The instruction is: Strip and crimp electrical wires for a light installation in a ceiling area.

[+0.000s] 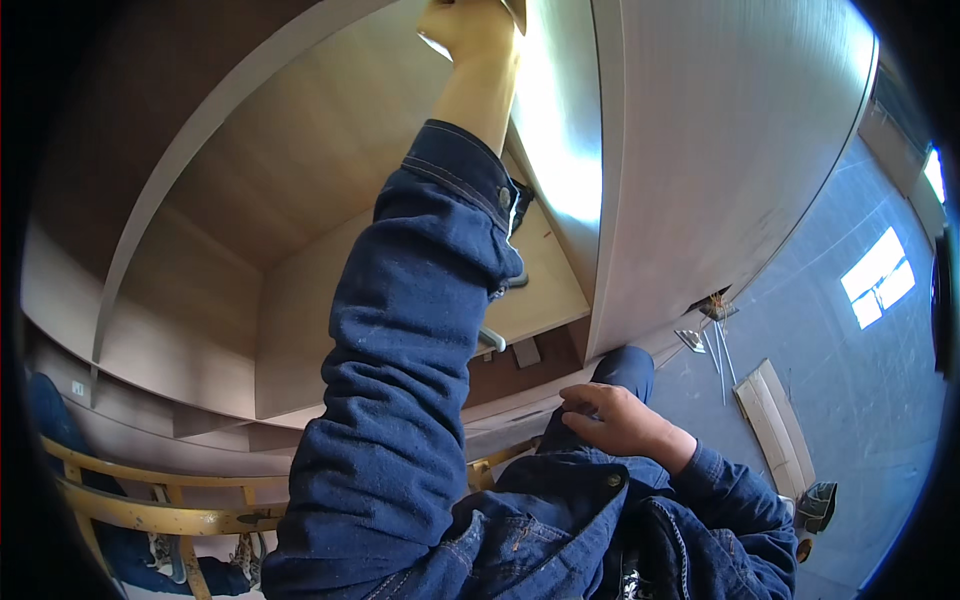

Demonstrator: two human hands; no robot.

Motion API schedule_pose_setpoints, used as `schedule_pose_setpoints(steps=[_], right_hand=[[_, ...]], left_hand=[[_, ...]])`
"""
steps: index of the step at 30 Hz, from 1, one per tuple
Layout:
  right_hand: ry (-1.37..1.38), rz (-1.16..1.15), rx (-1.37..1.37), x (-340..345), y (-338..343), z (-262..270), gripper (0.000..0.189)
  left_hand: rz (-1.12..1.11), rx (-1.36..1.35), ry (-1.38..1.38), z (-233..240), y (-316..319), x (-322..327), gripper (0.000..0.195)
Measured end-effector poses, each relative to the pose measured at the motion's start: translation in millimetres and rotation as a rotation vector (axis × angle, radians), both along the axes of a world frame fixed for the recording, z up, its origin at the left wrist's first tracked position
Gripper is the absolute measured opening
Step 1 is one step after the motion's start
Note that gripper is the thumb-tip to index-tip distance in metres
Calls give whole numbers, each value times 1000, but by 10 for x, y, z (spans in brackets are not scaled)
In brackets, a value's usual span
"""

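Note:
My left hand reaches up to the top edge of the view, beside a brightly lit cabinet side panel. Its fingers are cut off, so any grip there is hidden. Below my right knee-side trouser leg, my right hand hovers or rests with loosely curled fingers; no object shows in it. Behind my left sleeve lies a wooden shelf board inside the cabinet. A black item and a grey handle-like part stick out past the sleeve, mostly hidden by it.
Yellow ladder rails curve across the lower left, with shoes and dark clothing behind them. At right, loose wires come from an opening near a socket plate. Board strips and a dark container lie on the grey floor.

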State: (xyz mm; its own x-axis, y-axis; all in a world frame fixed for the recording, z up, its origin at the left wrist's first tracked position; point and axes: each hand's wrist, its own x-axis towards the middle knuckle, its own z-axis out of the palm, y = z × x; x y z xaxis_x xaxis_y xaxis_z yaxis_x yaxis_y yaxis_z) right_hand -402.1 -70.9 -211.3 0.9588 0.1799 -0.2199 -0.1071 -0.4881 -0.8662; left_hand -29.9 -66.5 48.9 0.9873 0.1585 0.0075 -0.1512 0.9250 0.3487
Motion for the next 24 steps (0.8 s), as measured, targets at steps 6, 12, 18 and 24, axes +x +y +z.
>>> schedule_pose_setpoints(steps=[6, 12, 18, 24], right_hand=[[-35, 24, -26, -98, -10, -241, 33], [-114, 16, -15, 158, 25, -253, 31], [-781, -23, -506, 968, 298, -315, 51], [-978, -7, -759, 1662, 685, -388, 74]], left_hand=[[-252, -157, 7, -245, 82, 635, 21], [-487, -54, -156, -256, 210, 1136, 19], [-723, 21, -349, -562, 239, 769, 18], [-903, 132, -601, -420, 418, 736, 20]])
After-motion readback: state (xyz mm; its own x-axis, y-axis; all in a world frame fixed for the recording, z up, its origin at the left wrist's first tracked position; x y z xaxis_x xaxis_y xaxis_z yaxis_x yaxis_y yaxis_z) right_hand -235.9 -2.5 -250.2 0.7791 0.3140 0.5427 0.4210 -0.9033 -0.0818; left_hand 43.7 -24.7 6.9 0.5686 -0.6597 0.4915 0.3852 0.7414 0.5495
